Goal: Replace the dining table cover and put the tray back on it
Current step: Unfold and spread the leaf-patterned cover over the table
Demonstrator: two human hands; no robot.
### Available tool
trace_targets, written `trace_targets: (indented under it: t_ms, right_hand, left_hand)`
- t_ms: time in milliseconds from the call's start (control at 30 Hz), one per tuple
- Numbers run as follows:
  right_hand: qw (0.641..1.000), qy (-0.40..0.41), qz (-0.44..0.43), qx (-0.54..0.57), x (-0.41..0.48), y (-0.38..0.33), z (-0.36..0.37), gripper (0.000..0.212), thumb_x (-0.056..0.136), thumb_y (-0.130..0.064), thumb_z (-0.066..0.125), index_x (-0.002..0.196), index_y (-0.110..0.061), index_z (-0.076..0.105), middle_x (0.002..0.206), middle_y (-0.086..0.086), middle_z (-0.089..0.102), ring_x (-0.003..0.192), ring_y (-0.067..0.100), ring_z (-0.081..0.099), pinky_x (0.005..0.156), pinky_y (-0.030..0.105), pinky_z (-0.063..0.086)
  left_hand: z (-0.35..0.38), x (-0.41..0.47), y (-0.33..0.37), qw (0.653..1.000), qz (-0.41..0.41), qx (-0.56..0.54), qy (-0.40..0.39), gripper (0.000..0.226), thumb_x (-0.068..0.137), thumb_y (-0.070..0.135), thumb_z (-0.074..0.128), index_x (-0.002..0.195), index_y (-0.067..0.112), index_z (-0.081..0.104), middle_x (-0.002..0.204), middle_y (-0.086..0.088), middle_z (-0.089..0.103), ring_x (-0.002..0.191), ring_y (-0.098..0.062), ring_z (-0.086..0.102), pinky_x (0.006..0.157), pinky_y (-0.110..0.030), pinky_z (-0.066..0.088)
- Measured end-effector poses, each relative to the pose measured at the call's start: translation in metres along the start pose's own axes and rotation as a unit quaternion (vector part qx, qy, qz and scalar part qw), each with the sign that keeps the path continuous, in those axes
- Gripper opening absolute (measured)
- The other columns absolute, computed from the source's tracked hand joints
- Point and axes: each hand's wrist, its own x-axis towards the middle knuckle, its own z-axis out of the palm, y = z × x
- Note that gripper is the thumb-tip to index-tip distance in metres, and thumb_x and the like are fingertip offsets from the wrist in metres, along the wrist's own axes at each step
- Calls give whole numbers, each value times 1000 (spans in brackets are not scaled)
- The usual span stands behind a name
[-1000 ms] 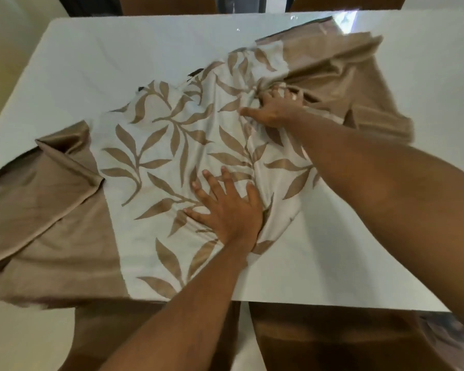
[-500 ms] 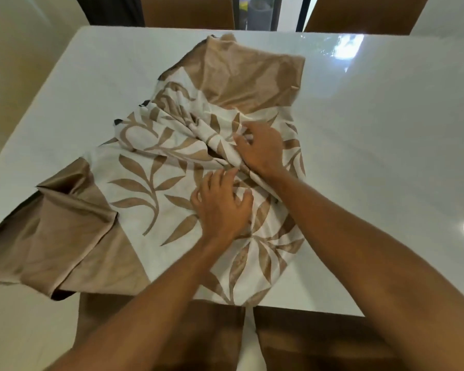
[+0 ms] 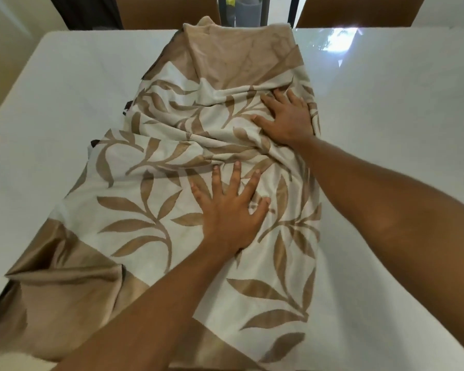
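Observation:
A cream table cover (image 3: pixel 150 210) with brown leaf print and tan borders lies bunched and folded along the middle of the glossy white dining table (image 3: pixel 399 156). My left hand (image 3: pixel 229 210) presses flat on the cover near its centre, fingers spread. My right hand (image 3: pixel 287 117) rests flat on the cloth farther back, at the cover's right edge, fingers apart. The tan border hangs over the table's near left edge. No tray is in view.
Two brown chair backs (image 3: pixel 169 12) (image 3: pixel 359 12) stand behind the far edge of the table. A dark post and a grey object (image 3: pixel 248 12) show between them. Bare white tabletop lies to the left and right of the cloth.
The cover's right part has been gathered inward and folded over the middle. My right hand let go of the bunched cloth and now lies flat; my left hand stays pressed down.

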Motion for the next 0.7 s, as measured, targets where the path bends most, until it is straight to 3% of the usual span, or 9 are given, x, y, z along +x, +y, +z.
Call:
trace_targets:
  t_ms: [100,167,267,333,467,567,633,700]
  right_hand:
    - [1000,-27,-7,2,40,20,-10,79,88,-80,36,156,-39,33,168,-2,22,155,31,16,125,52,8]
    - [997,-55,-3,49,64,30,-21,69,94,-73,41,154,-39,38,166,-3,27,153,30,20,124,51,12]
    - [966,-91,28,239,73,31,-41,49,99,-57,49,143,-36,51,150,-7,47,128,11,47,111,32,35]
    - [949,-48,56,307,59,24,-48,52,99,-49,55,147,-32,47,152,-6,44,124,8,45,100,22,33]
    - [946,128,74,290,-12,20,-38,44,94,-42,58,136,-29,58,137,-7,59,126,13,53,105,28,40]
    - [962,136,90,221,-82,24,-6,42,98,-40,51,136,-23,61,141,1,59,130,21,53,113,41,39]
    - [980,136,64,130,-114,29,11,48,101,-42,43,140,-20,59,153,9,49,141,27,43,118,47,30]
    - [981,128,85,119,-120,29,11,51,102,-46,39,143,-22,56,160,10,38,148,28,33,122,49,23]
  left_hand:
    - [9,33,27,999,-47,-23,3,64,95,71,14,155,50,5,168,6,-3,152,-34,-14,108,-76,-10]
    - [13,55,43,997,-66,-30,5,65,95,70,14,156,48,3,168,6,-6,151,-37,-17,105,-76,-12]
    - [17,84,62,997,-76,-23,4,67,95,69,12,157,45,3,168,4,-6,151,-39,-18,103,-77,-15]
    - [19,95,68,996,-88,-19,0,68,94,70,10,157,45,2,168,3,-6,150,-40,-18,102,-78,-15]
    - [17,103,73,995,-98,-5,0,68,93,71,8,156,46,4,168,4,-4,150,-40,-18,103,-78,-13]
    - [17,103,72,995,-98,14,-12,67,94,70,9,156,46,2,168,4,-6,150,-41,-18,104,-79,-9]
    - [16,102,73,995,-94,17,-15,64,96,67,8,156,47,2,168,4,-6,150,-40,-17,106,-78,-7]
    - [15,99,71,995,-97,6,-13,62,97,65,9,156,47,5,168,5,-4,152,-38,-14,108,-76,-7]
